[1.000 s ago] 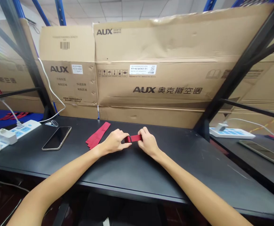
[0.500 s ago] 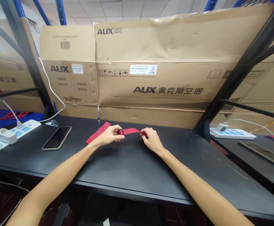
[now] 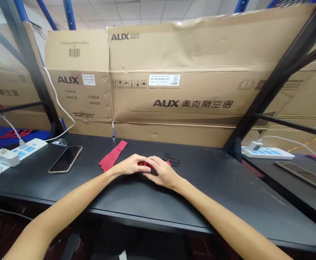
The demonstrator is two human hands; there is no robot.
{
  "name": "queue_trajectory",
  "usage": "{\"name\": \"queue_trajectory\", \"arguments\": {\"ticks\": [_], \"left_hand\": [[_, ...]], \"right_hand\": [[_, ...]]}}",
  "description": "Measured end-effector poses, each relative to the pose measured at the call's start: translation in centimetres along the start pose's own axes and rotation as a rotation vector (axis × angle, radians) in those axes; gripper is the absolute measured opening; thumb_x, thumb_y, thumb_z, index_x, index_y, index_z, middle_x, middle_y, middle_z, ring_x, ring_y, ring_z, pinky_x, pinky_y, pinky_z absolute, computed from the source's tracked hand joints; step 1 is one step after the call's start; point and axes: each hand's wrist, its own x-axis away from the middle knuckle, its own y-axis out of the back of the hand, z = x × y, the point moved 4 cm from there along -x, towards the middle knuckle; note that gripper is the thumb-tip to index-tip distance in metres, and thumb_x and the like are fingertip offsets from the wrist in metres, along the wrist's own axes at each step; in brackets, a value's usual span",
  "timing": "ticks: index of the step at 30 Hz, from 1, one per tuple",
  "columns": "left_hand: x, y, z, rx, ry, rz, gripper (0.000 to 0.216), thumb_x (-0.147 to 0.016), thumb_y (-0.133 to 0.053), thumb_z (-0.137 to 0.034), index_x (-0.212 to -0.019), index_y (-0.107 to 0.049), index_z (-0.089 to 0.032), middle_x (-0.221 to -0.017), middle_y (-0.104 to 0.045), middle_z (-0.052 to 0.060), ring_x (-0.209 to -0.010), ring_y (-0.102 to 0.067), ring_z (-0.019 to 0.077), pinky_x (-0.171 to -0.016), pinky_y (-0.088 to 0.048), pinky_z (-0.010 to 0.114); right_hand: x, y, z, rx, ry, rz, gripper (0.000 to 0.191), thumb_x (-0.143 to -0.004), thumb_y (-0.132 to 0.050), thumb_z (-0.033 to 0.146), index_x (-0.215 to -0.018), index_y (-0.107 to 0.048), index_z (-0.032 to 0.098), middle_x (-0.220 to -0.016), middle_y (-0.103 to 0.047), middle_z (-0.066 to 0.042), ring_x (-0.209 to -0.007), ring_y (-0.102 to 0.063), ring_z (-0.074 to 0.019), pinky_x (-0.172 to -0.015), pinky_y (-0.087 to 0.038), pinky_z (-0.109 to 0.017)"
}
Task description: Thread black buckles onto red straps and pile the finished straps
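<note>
My left hand (image 3: 132, 165) and my right hand (image 3: 160, 172) meet fingertip to fingertip over the middle of the black table (image 3: 206, 187). Both are closed on a small red strap (image 3: 146, 164), of which only slivers show between the fingers. A pile of red straps (image 3: 112, 155) lies just left of my left hand. A few small black buckles (image 3: 171, 159) lie on the table just behind my right hand.
A smartphone (image 3: 65, 159) lies face up at the left. White power strips sit at the far left (image 3: 14, 153) and on the right table (image 3: 266, 152). Large AUX cardboard boxes (image 3: 190, 97) wall off the back. Black frame posts (image 3: 272, 83) stand at the right.
Half a second ago the strap was stretched out between my hands. Now my hands have come together and lowered, bunching the strap. The black buckles behind my right hand are uncovered.
</note>
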Motion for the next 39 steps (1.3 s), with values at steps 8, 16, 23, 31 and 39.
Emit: {"name": "queue_trajectory", "arguments": {"ticks": [8, 16, 23, 31, 39], "left_hand": [[-0.4, -0.2, 0.8, 0.006, 0.043, 0.004, 0.035, -0.082, -0.052, -0.044, -0.092, -0.065, -0.013, -0.058, -0.046, -0.004, -0.052, -0.036, 0.0081, -0.050, -0.030, 0.021], [-0.2, -0.1, 0.8, -0.059, 0.036, 0.010, 0.030, -0.083, -0.050, -0.040, -0.073, -0.060, -0.013, -0.062, -0.055, -0.002, -0.056, -0.046, 0.0090, -0.056, -0.037, 0.021], [-0.2, 0.5, 0.2, -0.048, 0.045, -0.031, 0.036, -0.080, -0.054, -0.044, -0.064, -0.062, -0.012, -0.052, -0.055, 0.000, -0.046, -0.046, 0.0079, -0.051, -0.037, 0.020], [1.8, 4.8, 1.1, -0.217, 0.115, 0.054, 0.036, -0.077, -0.058, -0.045, -0.066, -0.068, -0.013, -0.061, -0.065, 0.003, -0.052, -0.054, 0.0107, -0.052, -0.038, 0.020], [0.6, 2.0, -1.1, -0.372, -0.093, -0.038, 0.034, -0.085, -0.047, -0.039, -0.069, -0.063, -0.014, -0.063, -0.061, -0.001, -0.058, -0.048, 0.0100, -0.058, -0.035, 0.021]], "right_hand": [[-0.3, -0.3, -0.8, 0.075, -0.026, 0.026, 0.028, -0.090, -0.049, 0.032, -0.114, -0.052, 0.019, -0.094, -0.061, -0.011, -0.082, -0.059, -0.0227, -0.074, -0.050, -0.039], [-0.1, -0.3, -0.9, 0.129, -0.065, 0.064, 0.030, -0.088, -0.052, 0.040, -0.110, -0.054, 0.019, -0.091, -0.059, -0.009, -0.081, -0.058, -0.0226, -0.072, -0.050, -0.038], [-0.5, 0.1, -1.0, 0.241, 0.008, 0.057, 0.028, -0.090, -0.048, 0.039, -0.105, -0.057, 0.018, -0.093, -0.061, -0.012, -0.083, -0.058, -0.0236, -0.075, -0.046, -0.038], [0.3, 2.2, -3.3, 0.326, -0.042, 0.034, 0.026, -0.090, -0.048, 0.035, -0.107, -0.057, 0.017, -0.097, -0.062, -0.014, -0.086, -0.056, -0.0257, -0.079, -0.043, -0.041], [-0.7, 0.5, -1.0, 0.295, 0.083, 0.113, 0.027, -0.091, -0.046, 0.033, -0.109, -0.055, 0.016, -0.101, -0.061, -0.014, -0.091, -0.055, -0.0257, -0.082, -0.041, -0.041]]}}
